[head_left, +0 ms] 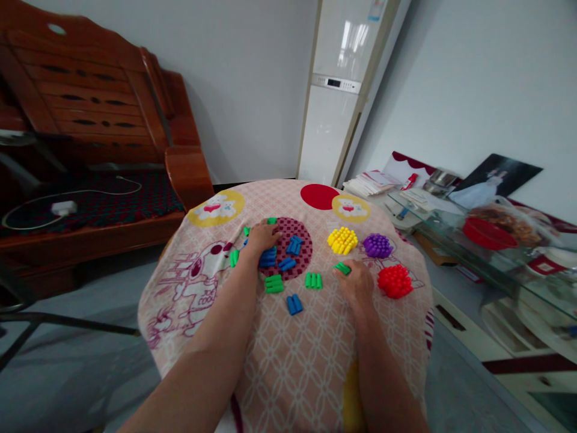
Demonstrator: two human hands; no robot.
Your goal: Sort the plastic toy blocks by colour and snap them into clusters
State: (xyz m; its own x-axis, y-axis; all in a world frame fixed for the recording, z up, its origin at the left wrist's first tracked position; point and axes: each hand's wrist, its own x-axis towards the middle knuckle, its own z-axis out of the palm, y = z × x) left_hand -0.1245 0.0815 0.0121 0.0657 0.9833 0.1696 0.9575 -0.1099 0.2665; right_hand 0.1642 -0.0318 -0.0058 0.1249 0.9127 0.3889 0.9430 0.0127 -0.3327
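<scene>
My left hand (262,236) reaches over a scatter of short plastic tubes, its fingers stretched out and touching or hovering just above them; what lies beneath is hidden. Blue tubes (267,257) lie right beside it, and a green pair (234,258) is left of the wrist. In my right hand (358,282), thumb and fingers pinch a few green tubes (342,268) lying side by side. Between the hands, a row of green tubes (314,281), a blue pair (294,304), another green group (273,284) and more blue tubes (294,245) rest on the tablecloth.
Beyond my right hand stand bunches of yellow (342,240), purple (377,246) and red tubes (395,281). The round table wears a patterned cloth (306,367). A wooden bench (99,120) is at left; a cluttered glass-topped cabinet (451,246) lines the right wall.
</scene>
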